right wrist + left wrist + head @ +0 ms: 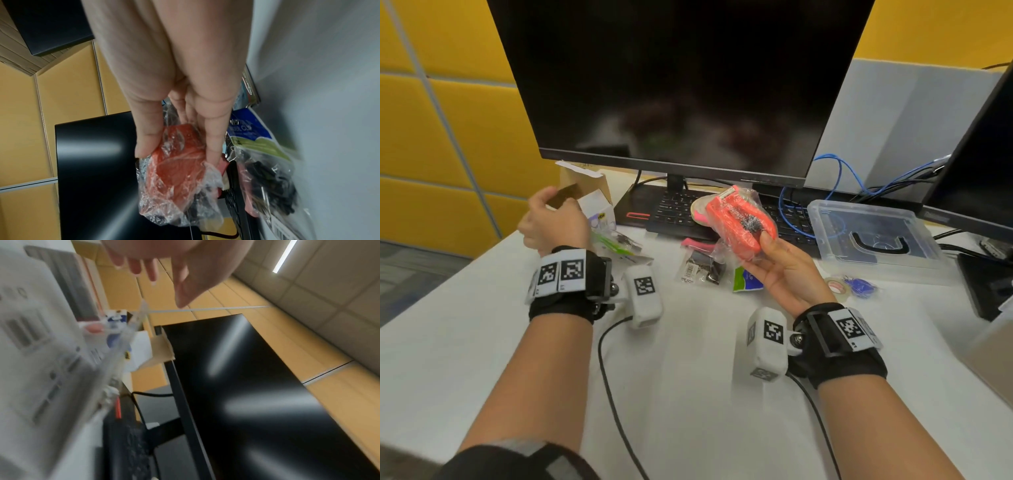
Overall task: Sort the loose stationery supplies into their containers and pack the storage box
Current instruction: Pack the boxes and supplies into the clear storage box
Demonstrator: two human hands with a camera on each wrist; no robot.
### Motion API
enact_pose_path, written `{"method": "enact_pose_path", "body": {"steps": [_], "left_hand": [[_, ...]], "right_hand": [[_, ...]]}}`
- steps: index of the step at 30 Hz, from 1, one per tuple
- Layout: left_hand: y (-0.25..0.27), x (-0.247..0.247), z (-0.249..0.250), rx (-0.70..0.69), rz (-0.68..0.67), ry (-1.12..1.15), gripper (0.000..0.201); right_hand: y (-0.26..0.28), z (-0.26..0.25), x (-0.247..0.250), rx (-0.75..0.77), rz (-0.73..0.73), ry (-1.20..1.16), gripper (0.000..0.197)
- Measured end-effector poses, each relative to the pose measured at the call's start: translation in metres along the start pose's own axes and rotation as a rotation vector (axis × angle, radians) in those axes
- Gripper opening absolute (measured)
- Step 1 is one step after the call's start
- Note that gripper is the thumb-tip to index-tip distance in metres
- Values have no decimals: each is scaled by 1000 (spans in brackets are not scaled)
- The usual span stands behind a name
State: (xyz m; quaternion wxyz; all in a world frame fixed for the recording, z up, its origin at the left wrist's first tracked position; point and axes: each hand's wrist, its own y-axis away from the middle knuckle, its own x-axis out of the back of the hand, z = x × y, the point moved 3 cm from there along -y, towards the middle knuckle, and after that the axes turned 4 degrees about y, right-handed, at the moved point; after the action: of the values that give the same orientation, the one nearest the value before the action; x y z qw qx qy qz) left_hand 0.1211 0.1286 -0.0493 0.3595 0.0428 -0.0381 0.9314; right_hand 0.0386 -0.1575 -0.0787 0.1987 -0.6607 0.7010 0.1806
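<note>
My right hand (756,246) is raised above the table and grips an orange plastic tool wrapped in a clear crinkled bag (739,219). The thumb lies on top and the fingers underneath; the right wrist view shows the same bagged tool (179,170) pinched between thumb and fingers. My left hand (551,219) hovers at the left next to a small open cardboard box (594,197). Its fingers (152,270) hang relaxed and hold nothing. A clear plastic storage box (822,240) sits at the right with something black and U-shaped inside.
Loose on the white table lie a bag of black binder clips (702,267), a blue-green clip pack (748,279), a green packet (616,243), a pink item (698,244), a tape roll (837,287) and blue pieces (863,284). A keyboard (674,209) and monitor (681,85) stand behind.
</note>
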Motion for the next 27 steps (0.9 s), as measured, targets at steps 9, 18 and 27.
{"method": "enact_pose_path", "body": {"steps": [9,18,27], "left_hand": [[-9,-20,-35,-45,-456,-526,62],[31,-42,-31,-100,-561,-636,70],[-3,-42,-7,-210,-592,-622,41]], "right_hand": [[0,0,1,-11,17,13,37],[1,3,5,-17,48,46,34],[1,0,9,-17,56,37,41]]}}
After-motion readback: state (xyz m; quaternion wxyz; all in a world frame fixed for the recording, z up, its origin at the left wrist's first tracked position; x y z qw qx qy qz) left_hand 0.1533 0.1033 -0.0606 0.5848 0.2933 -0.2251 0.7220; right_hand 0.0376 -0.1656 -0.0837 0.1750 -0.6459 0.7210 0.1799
